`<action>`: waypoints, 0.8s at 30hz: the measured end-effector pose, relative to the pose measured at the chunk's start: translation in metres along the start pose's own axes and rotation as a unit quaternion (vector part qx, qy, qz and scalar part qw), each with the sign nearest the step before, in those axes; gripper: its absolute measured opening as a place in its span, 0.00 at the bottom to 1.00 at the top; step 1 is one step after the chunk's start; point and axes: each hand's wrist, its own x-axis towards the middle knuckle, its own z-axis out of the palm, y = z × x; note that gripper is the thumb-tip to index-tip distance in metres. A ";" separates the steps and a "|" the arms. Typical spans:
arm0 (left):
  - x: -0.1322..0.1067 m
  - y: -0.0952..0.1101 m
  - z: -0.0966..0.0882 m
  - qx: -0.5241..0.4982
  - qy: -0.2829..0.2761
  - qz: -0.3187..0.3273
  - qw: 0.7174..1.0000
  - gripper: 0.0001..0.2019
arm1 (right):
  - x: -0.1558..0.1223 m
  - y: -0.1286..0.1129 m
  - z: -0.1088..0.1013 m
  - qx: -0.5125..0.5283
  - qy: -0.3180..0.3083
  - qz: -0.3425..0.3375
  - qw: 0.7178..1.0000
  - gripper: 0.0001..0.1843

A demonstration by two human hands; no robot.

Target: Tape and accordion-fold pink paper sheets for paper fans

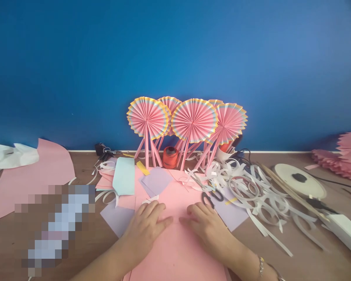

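Note:
Large pink paper [178,249] lies in front of me, reaching from the lower edge of the view back under the scraps. My left hand [146,226] is at its left side, with bent fingers and the thumb pointing inward. Opposite it, my right hand [206,228] has the same shape at the right side. Between the thumbs a faint crease crosses the paper, and both hands appear to hold it there; the fingertips are partly unclear. Just beyond my right hand are scissors [213,197] with black handles. Lilac paper squares [156,182] lie past my left hand.
Pleated pink rosettes [194,121] on paper legs stand against the blue wall [175,47], around an orange spool [170,157]. Curled white strips [260,195] heap at right, near a cream lid-like disc [300,181] and a glue gun [345,234]. Pink sheet [46,175] lies left.

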 end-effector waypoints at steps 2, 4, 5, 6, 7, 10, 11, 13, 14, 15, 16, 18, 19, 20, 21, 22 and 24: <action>-0.001 -0.006 -0.003 -0.008 0.015 -0.009 1.000 0.24 | -0.001 0.003 -0.004 0.006 -0.011 0.008 1.000 0.20; -0.004 -0.013 -0.005 -0.019 0.029 -0.012 0.999 0.21 | -0.003 0.005 -0.008 0.009 -0.024 0.025 0.999 0.17; -0.005 -0.016 -0.006 -0.028 0.038 -0.013 0.999 0.20 | -0.004 0.007 -0.010 0.009 -0.029 0.029 0.999 0.17; -0.007 -0.019 -0.006 -0.041 0.049 -0.017 0.998 0.20 | -0.005 0.008 -0.011 0.007 -0.032 0.027 0.999 0.17; -0.008 -0.021 -0.007 -0.062 0.068 -0.025 0.995 0.21 | -0.005 0.009 -0.011 0.006 -0.030 0.020 0.999 0.17; -0.010 -0.025 -0.013 -0.148 0.162 -0.091 0.971 0.22 | -0.005 0.012 -0.012 0.045 -0.014 0.010 0.999 0.20; -0.010 -0.025 -0.016 -0.177 0.199 -0.125 0.956 0.20 | -0.005 0.013 -0.013 0.084 -0.005 0.017 0.996 0.21; -0.010 -0.023 -0.023 -0.238 0.244 -0.184 0.922 0.17 | -0.003 0.013 -0.014 0.187 0.026 0.044 0.981 0.21; -0.009 -0.021 -0.026 -0.278 0.229 -0.208 0.909 0.15 | -0.002 0.013 -0.016 0.238 0.048 0.058 0.968 0.20; -0.008 -0.018 -0.028 -0.329 0.190 -0.230 0.896 0.14 | 0.000 0.012 -0.017 0.280 0.073 0.070 0.955 0.18; -0.007 -0.013 -0.030 -0.387 0.134 -0.254 0.876 0.12 | 0.000 0.011 -0.018 0.309 0.097 0.078 0.943 0.17; -0.002 -0.001 -0.033 -0.511 0.013 -0.290 0.809 0.10 | 0.001 0.006 -0.019 0.332 0.127 0.081 0.931 0.18; 0.002 0.006 -0.034 -0.569 -0.019 -0.296 0.767 0.13 | 0.000 0.003 -0.018 0.332 0.133 0.078 0.931 0.18; 0.007 0.013 -0.036 -0.621 -0.034 -0.282 0.731 0.16 | -0.001 -0.001 -0.017 0.326 0.134 0.072 0.933 0.19; 0.012 0.021 -0.037 -0.663 -0.041 -0.253 0.704 0.17 | -0.002 -0.005 -0.016 0.316 0.131 0.064 0.938 0.19; 0.017 0.027 -0.039 -0.690 -0.033 -0.236 0.683 0.16 | -0.003 -0.009 -0.014 0.303 0.123 0.057 0.943 0.19; 0.026 0.038 -0.041 -0.687 0.002 -0.257 0.680 0.14 | -0.004 -0.015 -0.012 0.276 0.098 0.043 0.955 0.19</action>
